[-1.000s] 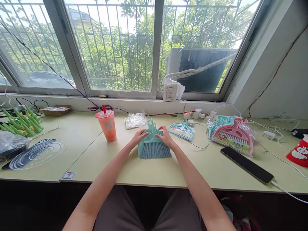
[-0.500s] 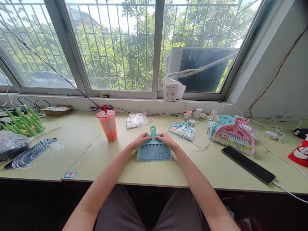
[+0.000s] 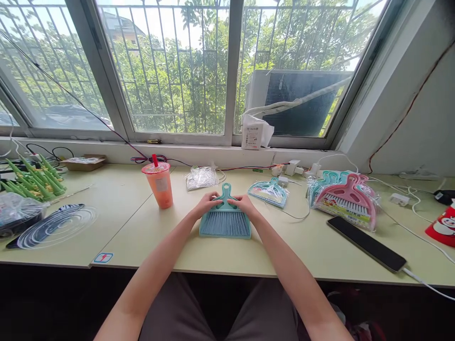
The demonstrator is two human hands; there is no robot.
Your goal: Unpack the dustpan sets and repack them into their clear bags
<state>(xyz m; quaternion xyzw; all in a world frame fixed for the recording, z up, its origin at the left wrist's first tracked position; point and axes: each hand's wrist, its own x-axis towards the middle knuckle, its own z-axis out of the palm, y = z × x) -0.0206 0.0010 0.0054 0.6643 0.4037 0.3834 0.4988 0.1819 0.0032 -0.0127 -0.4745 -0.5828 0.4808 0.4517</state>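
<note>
A teal hand brush (image 3: 226, 214) with grey-blue bristles lies against a matching teal dustpan (image 3: 226, 235), whose rim shows below the bristles. Both are at the middle of the desk, handle pointing toward the window. My left hand (image 3: 206, 205) is closed on the left shoulder of the set, its thumb on top. On the opposite shoulder, my right hand (image 3: 246, 206) grips in the same way. The fingers beneath are partly hidden.
A cup with a red straw (image 3: 159, 187) stands left. Behind are a clear packet (image 3: 202, 178) and a bagged teal brush set (image 3: 269, 192). To the right lie pink and teal bagged brush sets (image 3: 344, 199), a phone (image 3: 367, 243) and cables. The desk's front edge is close.
The brush and dustpan have shifted slightly to the left, their handle tilting a little toward the right. Both hands keep their hold on the shoulders.
</note>
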